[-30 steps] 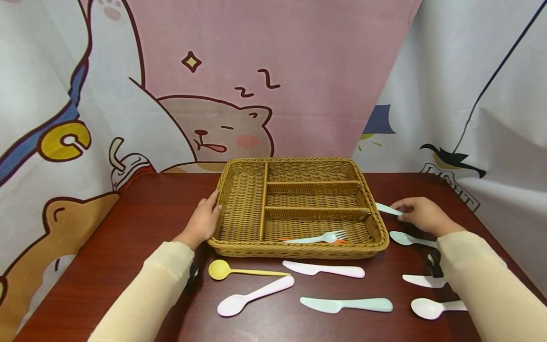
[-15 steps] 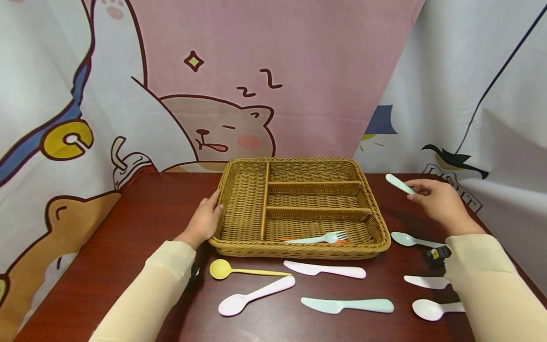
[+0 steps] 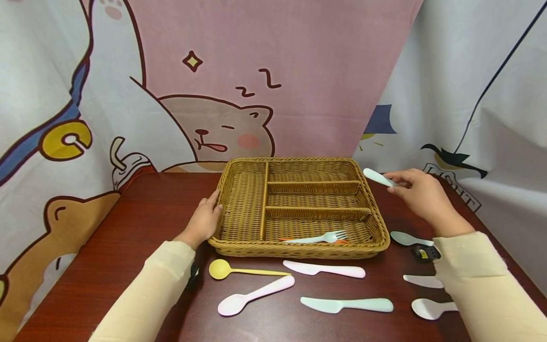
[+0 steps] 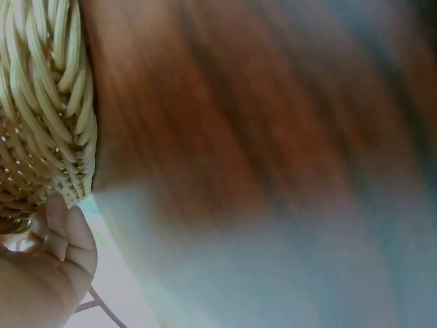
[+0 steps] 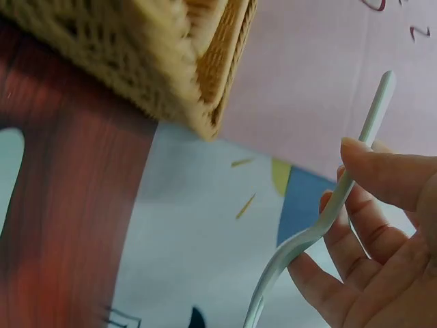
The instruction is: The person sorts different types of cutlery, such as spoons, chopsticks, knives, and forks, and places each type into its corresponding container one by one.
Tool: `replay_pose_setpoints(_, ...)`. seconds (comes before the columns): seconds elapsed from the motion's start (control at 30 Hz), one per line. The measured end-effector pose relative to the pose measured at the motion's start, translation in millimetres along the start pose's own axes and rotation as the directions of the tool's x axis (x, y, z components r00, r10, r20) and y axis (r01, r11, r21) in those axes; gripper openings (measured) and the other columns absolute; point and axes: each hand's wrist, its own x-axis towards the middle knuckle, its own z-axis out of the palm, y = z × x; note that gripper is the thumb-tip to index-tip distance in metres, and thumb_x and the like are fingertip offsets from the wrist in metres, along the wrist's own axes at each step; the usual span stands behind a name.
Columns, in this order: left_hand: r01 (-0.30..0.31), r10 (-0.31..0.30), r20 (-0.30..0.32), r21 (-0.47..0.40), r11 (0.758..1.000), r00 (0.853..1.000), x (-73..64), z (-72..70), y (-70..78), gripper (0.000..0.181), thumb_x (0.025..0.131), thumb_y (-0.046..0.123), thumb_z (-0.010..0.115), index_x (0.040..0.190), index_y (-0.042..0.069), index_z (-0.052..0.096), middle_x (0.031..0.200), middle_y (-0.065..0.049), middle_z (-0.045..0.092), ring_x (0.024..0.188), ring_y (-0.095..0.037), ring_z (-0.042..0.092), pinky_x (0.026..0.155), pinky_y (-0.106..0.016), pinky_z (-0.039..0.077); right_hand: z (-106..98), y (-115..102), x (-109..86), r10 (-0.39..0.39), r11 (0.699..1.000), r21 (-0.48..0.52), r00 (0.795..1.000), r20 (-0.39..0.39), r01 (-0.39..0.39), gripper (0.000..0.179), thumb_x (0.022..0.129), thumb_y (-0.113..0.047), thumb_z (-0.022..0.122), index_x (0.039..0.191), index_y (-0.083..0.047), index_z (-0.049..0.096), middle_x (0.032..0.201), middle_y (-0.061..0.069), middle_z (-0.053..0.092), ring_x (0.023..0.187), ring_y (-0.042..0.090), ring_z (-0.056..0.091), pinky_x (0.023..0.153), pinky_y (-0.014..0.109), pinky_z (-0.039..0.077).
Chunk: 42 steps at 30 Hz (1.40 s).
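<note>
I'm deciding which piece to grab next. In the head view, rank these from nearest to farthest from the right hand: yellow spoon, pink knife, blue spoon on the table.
1. Blue spoon: right of the basket, just below the right hand in the picture.
2. Pink knife: before the basket, toward its right.
3. Yellow spoon: before the basket, toward its left.

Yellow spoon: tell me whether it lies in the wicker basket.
No, the yellow spoon lies on the wooden table, outside the wicker basket.
</note>
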Motion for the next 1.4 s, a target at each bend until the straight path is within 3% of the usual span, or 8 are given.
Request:
replay_pose_setpoints(0.5, 0.002, -0.002, 0.003, 0.000, 1.000, 1.000, 0.0, -0.2, -1.4, 0.056, 0.107, 0.021, 0.033, 0.156, 0.007, 0.012, 0.136, -0.029, 0.038, 0.128, -0.041, 0.042, 0.107, -0.054, 0.032, 13, -43, 0.7, -0.072, 0.997, 0.015, 0.989, 0.128, 0.070, 0.032, 0.086, -0.002, 0.069, 0.118, -0.004, 0.069, 0.108, 0.020, 0.062, 0.094, 0.035, 0.060, 0.075, 0.051, 0.046)
replay_pose_setpoints(0.97, 0.012, -0.012, 0.006, 0.010, 1.000, 1.000, -0.8, 0.4, 0.8, 0.056, 0.107, 0.021, 0.033, 0.156, 0.007, 0.012, 0.137, -0.029, 0.037, 0.128, -0.042, 0.041, 0.106, -0.054, 0.032, 27, -67, -1.7, -0.135, 0.991, 0.003, 0.967, 0.216, 0.137, 0.028, 0.086, -0.001, 0.069, 0.113, -0.005, 0.071, 0.099, 0.012, 0.064, 0.086, 0.027, 0.059, 0.070, 0.042, 0.047)
replay_pose_setpoints(1.4, 0.011, -0.012, 0.018, 0.051, 0.999, 1.000, 0.5, 0.5, 0.5, 0.056, 0.107, 0.022, 0.032, 0.156, 0.008, 0.011, 0.136, -0.027, 0.038, 0.124, -0.041, 0.045, 0.103, -0.054, 0.036, 41, -82, -3.6, -0.152, 0.988, 0.052, 0.929, 0.337, 0.143, 0.031, 0.086, -0.002, 0.069, 0.117, -0.008, 0.071, 0.113, 0.013, 0.064, 0.100, 0.030, 0.060, 0.079, 0.045, 0.050)
